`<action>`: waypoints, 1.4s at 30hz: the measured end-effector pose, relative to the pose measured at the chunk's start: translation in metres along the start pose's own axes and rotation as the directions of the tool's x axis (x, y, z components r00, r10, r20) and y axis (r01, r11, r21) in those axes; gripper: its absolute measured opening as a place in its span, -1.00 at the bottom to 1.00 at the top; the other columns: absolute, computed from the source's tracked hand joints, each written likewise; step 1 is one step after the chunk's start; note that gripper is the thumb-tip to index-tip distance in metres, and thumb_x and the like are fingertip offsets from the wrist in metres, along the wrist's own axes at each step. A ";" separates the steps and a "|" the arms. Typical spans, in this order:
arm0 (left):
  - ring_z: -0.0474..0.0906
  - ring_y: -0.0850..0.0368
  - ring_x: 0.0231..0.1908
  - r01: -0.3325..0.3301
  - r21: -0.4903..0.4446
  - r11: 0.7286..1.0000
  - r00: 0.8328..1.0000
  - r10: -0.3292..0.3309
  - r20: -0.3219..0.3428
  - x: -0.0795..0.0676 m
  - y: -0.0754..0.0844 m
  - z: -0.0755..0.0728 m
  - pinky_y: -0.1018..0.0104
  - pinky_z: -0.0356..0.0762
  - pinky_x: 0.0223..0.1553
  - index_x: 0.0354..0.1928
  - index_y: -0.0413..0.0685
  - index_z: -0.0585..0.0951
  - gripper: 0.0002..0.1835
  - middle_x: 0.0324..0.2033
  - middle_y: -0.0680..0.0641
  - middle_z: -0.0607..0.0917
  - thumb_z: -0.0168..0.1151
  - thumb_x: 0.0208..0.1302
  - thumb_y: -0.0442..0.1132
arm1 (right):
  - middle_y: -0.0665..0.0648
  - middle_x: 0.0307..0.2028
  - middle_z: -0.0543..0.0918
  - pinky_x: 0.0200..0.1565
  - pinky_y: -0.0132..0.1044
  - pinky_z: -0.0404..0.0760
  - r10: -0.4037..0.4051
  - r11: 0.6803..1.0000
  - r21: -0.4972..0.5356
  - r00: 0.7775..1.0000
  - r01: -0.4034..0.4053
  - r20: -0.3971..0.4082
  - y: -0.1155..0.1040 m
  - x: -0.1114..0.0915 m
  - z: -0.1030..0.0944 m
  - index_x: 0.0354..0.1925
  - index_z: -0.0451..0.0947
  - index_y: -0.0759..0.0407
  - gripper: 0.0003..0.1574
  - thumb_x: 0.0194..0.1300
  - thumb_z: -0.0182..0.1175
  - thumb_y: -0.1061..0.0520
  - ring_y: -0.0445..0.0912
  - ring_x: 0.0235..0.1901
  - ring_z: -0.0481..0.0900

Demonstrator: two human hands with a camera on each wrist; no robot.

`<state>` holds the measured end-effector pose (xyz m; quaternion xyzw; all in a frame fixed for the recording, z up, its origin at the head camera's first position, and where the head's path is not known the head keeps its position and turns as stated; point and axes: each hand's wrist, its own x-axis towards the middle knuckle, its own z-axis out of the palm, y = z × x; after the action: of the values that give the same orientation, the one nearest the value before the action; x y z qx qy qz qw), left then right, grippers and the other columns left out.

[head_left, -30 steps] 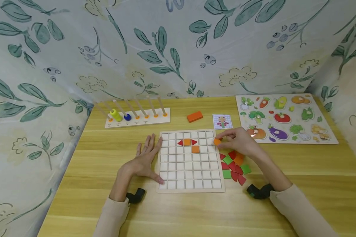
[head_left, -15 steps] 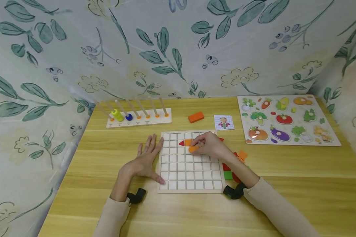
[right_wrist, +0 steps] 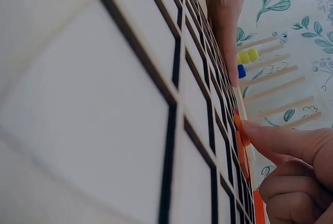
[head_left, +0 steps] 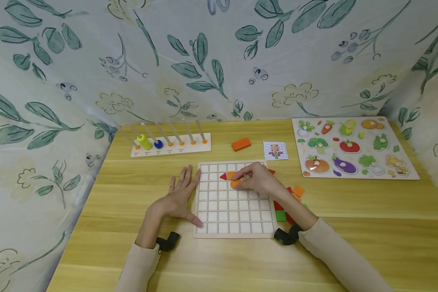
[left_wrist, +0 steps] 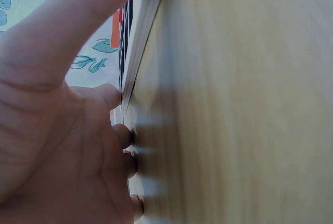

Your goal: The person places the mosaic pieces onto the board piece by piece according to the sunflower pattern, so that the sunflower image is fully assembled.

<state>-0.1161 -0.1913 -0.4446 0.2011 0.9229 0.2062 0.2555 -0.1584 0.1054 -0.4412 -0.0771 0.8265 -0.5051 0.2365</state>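
My right hand [head_left: 257,178] is over the upper part of a white gridded board [head_left: 222,215], pinching an orange tile with a rounded edge [head_left: 235,184] low over the grid. Just above that tile lie an orange square [head_left: 231,175] and, to its left, a red triangle [head_left: 223,176]. Fingers and palm hide the cells to the right. In the right wrist view the thumb tip meets the tile [right_wrist: 238,122] at the board's surface. With fingers spread, my left hand [head_left: 175,202] rests along the board's left edge, its thumb at the lower left corner.
Loose red, orange and green tiles [head_left: 280,215] lie right of the board, partly under my right forearm. Behind stand a peg counting rack [head_left: 197,147], an orange block [head_left: 241,144], a pattern card [head_left: 275,150] and a vegetable puzzle board [head_left: 354,164].
My right hand has carried the rounded orange tile leftward from the board's right edge onto the grid, then shifted it slightly left. The left hand has stayed in place.
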 end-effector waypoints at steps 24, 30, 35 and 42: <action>-0.69 -0.25 0.61 -0.003 0.017 1.000 1.000 0.003 -0.004 0.001 -0.001 0.002 -0.40 -0.60 0.54 0.66 0.01 -0.40 0.72 0.59 -0.28 -0.59 0.71 -0.29 0.29 | -0.05 -0.68 0.21 -0.51 -0.37 0.07 -0.034 0.999 -0.036 0.999 0.034 0.001 0.000 -0.007 -0.007 -0.11 0.83 0.07 -0.73 0.16 0.54 0.17 -0.12 -0.59 0.12; -0.68 -0.25 0.61 -0.002 0.010 1.000 1.000 0.002 -0.006 0.000 -0.001 0.001 -0.40 -0.61 0.54 0.66 0.01 -0.39 0.72 0.59 -0.27 -0.60 0.71 -0.29 0.29 | -0.02 -0.67 0.16 -0.56 -0.34 0.13 -0.003 0.995 -0.099 0.999 -0.002 -0.050 0.009 -0.020 -0.037 -0.01 0.80 0.08 -0.69 0.26 0.47 0.10 -0.09 -0.61 0.13; -0.68 -0.25 0.61 0.002 0.007 1.000 1.000 -0.002 -0.004 0.000 0.000 0.000 -0.39 -0.61 0.54 0.66 0.02 -0.39 0.72 0.59 -0.27 -0.60 0.71 -0.30 0.29 | -0.01 -0.65 0.22 -0.54 -0.34 0.16 0.031 0.990 -0.132 0.995 -0.044 -0.098 0.024 -0.029 -0.061 0.04 0.77 0.11 -0.65 0.30 0.45 0.08 -0.08 -0.59 0.22; -0.69 -0.23 0.61 0.002 0.003 1.000 1.000 -0.002 -0.001 0.000 -0.001 0.001 -0.39 -0.62 0.54 0.66 0.05 -0.40 0.71 0.59 -0.26 -0.60 0.71 -0.29 0.29 | 0.00 -0.63 0.23 -0.48 -0.28 0.22 0.084 0.980 -0.165 0.985 -0.108 -0.148 0.039 -0.042 -0.086 0.07 0.75 0.09 -0.58 0.30 0.45 -0.03 -0.05 -0.55 0.28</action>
<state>-0.1161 -0.1915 -0.4456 0.2005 0.9235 0.2047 0.2551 -0.1575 0.2084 -0.4296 -0.0216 0.8844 -0.4238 0.1944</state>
